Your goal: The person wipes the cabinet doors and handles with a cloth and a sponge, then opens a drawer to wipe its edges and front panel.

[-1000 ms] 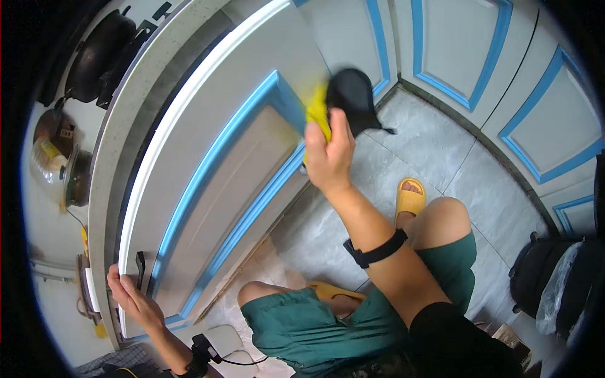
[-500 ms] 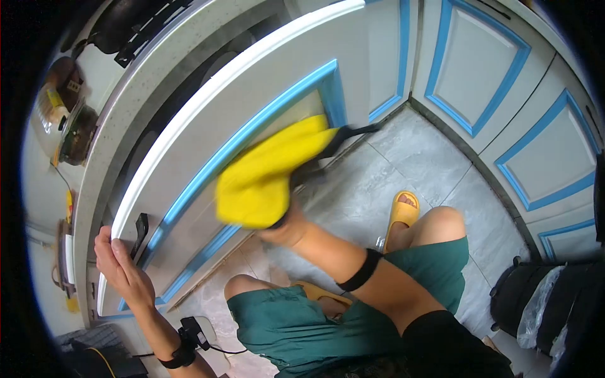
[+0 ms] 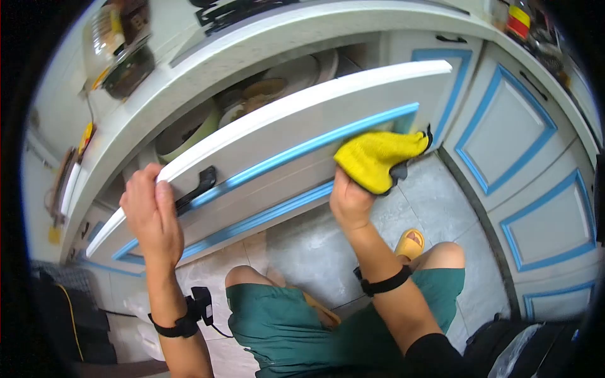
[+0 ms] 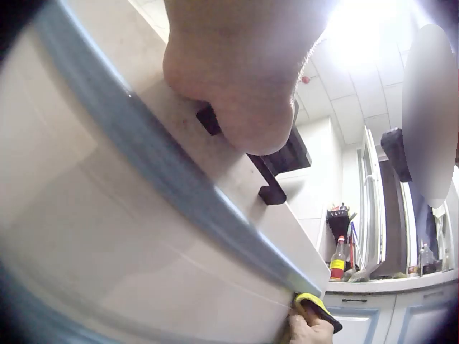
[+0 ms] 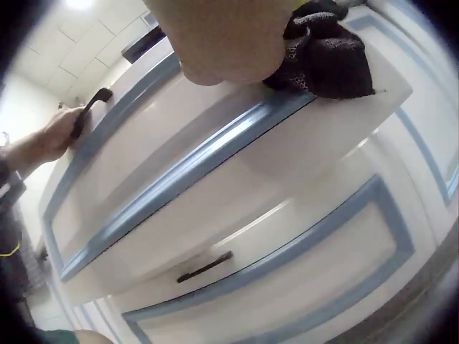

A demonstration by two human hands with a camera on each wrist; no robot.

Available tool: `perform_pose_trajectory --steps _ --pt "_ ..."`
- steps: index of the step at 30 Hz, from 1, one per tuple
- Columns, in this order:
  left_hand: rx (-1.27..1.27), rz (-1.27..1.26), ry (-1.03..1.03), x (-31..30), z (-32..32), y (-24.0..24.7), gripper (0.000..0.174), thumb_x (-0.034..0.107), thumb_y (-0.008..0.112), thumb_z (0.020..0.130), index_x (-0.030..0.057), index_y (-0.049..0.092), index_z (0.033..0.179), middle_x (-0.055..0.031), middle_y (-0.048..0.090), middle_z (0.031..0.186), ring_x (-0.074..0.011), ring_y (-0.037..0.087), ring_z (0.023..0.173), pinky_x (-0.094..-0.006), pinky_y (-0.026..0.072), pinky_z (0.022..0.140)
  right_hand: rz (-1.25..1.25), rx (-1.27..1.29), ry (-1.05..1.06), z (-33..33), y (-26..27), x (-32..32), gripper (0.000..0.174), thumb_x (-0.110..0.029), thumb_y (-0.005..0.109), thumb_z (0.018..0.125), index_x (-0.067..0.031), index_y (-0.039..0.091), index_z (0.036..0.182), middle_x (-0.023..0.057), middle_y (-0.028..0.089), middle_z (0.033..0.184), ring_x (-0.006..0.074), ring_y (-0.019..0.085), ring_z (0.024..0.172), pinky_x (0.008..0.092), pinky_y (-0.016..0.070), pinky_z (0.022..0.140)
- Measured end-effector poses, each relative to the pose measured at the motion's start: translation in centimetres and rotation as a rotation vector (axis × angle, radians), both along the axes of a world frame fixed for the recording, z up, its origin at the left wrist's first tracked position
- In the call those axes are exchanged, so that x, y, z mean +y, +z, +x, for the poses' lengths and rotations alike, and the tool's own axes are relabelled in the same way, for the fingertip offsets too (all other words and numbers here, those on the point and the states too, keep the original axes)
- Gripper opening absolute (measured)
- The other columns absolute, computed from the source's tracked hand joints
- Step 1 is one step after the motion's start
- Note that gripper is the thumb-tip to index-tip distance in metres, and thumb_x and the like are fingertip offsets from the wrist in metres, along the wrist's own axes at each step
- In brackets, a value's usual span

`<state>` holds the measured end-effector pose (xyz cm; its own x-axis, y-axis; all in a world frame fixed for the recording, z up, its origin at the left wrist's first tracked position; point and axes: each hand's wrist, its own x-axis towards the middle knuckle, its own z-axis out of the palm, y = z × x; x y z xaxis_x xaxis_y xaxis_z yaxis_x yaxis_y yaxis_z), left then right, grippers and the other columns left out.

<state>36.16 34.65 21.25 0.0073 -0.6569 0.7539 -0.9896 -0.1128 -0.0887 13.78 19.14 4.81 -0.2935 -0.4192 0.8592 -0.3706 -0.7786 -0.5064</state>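
A pulled-out drawer front [image 3: 271,135], white with blue trim, crosses the head view. My left hand [image 3: 154,214] grips its top edge, fingers curled over it beside the black handle [image 3: 203,181]. Toward the far right end of the panel, my right hand [image 3: 351,200] holds a yellow-and-black cloth [image 3: 378,157] against the lower trim area. From the right wrist, the dark side of the cloth [image 5: 333,64] shows bunched at the blue molding, and the heel of the hand hides the fingers.
Behind the drawer front, a green-rimmed pot [image 3: 189,132] and several dishes [image 3: 296,70] sit inside. A pale countertop [image 3: 252,39] curves above, with a glass-lidded pot [image 3: 129,66] on it. Grey floor tiles [image 3: 296,242] and a black bag [image 3: 488,346] lie below.
The cloth went from the panel's far end, left across the panel, then back right. The head view turned, so more of the drawer's inside shows. My left hand kept holding the drawer's edge.
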Motion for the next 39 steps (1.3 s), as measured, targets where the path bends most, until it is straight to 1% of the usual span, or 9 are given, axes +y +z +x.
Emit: perform_pose_trajectory --steps 3,5,12,15,19,27,32,35,39 --pt "0.031 0.002 -0.008 0.0 -0.4 0.3 0.018 0.017 0.047 0.098 0.0056 0.058 0.107 -0.0116 0.054 0.092 -0.0296 0.052 0.093 -0.0392 0.0352 0.088 -0.038 0.211 -0.008 4.5 -3.5 2.6 0.037 -0.004 0.070 0.080 -0.0029 0.067 0.117 0.0160 0.065 0.122 0.0398 0.057 0.117 0.0483 0.0388 0.106" --pt "0.051 0.009 -0.017 0.0 -0.3 0.3 0.018 0.017 0.049 0.098 0.0059 0.058 0.107 -0.0113 0.055 0.093 -0.0293 0.052 0.092 -0.0394 0.0352 0.088 0.083 0.260 0.441 6.3 -3.0 5.0 0.042 -0.008 0.073 0.076 -0.0069 0.068 0.118 0.0136 0.066 0.121 0.0390 0.057 0.118 0.0458 0.0398 0.106" --pt "0.069 0.018 -0.195 1.8 1.1 0.6 0.029 0.019 0.053 0.096 0.0039 0.058 0.120 -0.0146 0.059 0.113 -0.0339 0.053 0.110 -0.0462 0.0336 0.102 0.021 0.171 0.353 4.3 2.8 5.4 0.032 -0.011 0.071 0.083 -0.0057 0.069 0.114 0.0135 0.067 0.118 0.0358 0.061 0.110 0.0459 0.0447 0.099" --pt "0.002 -0.058 -0.012 4.1 3.1 0.4 0.031 0.021 0.054 0.095 0.0044 0.057 0.122 -0.0149 0.058 0.117 -0.0349 0.051 0.116 -0.0509 0.0293 0.107 0.193 0.085 0.389 1.7 7.8 3.2 0.021 -0.006 0.067 0.090 -0.0017 0.070 0.110 0.0156 0.069 0.113 0.0361 0.064 0.104 0.0437 0.0461 0.097" --pt "0.063 -0.012 0.090 5.9 6.7 -0.3 0.031 0.025 0.054 0.095 0.0072 0.057 0.121 -0.0133 0.058 0.117 -0.0335 0.050 0.117 -0.0524 0.0263 0.109 -0.182 0.380 0.084 4.5 5.4 3.6 0.027 -0.004 0.067 0.085 -0.0020 0.070 0.112 0.0155 0.069 0.116 0.0356 0.063 0.109 0.0427 0.0444 0.101" --pt "0.162 -0.007 -0.025 5.8 6.4 0.0 0.026 0.025 0.050 0.097 0.0081 0.058 0.115 -0.0107 0.058 0.107 -0.0316 0.051 0.108 -0.0456 0.0303 0.102 -0.152 0.495 0.505 14.7 0.4 9.4 0.042 -0.003 0.066 0.080 -0.0088 0.065 0.121 0.0145 0.063 0.124 0.0377 0.054 0.121 0.0468 0.0391 0.105" --pt "0.187 -0.001 -0.085 6.2 7.1 0.0 0.029 0.025 0.048 0.098 0.0058 0.058 0.117 -0.0114 0.059 0.110 -0.0309 0.051 0.110 -0.0451 0.0307 0.103 -0.067 0.473 0.877 17.3 8.3 12.6 0.043 -0.008 0.064 0.084 -0.0095 0.061 0.127 0.0123 0.060 0.129 0.0348 0.053 0.122 0.0463 0.0390 0.105" --pt "0.201 0.004 -0.097 6.5 7.6 0.0 0.033 0.024 0.046 0.098 0.0043 0.057 0.122 -0.0130 0.059 0.117 -0.0313 0.051 0.115 -0.0449 0.0300 0.105 -0.265 0.677 0.757 15.6 8.8 10.1 0.035 -0.013 0.064 0.084 -0.0123 0.065 0.119 0.0109 0.063 0.125 0.0314 0.058 0.117 0.0431 0.0438 0.100" --pt "0.196 -0.035 -0.118 7.0 7.6 -0.2 0.036 0.021 0.047 0.097 0.0033 0.056 0.127 -0.0158 0.057 0.126 -0.0318 0.049 0.123 -0.0428 0.0287 0.110 -0.105 0.653 0.725 9.6 7.5 6.9 0.041 -0.007 0.069 0.076 -0.0108 0.068 0.116 0.0105 0.067 0.117 0.0314 0.063 0.110 0.0426 0.0461 0.099"
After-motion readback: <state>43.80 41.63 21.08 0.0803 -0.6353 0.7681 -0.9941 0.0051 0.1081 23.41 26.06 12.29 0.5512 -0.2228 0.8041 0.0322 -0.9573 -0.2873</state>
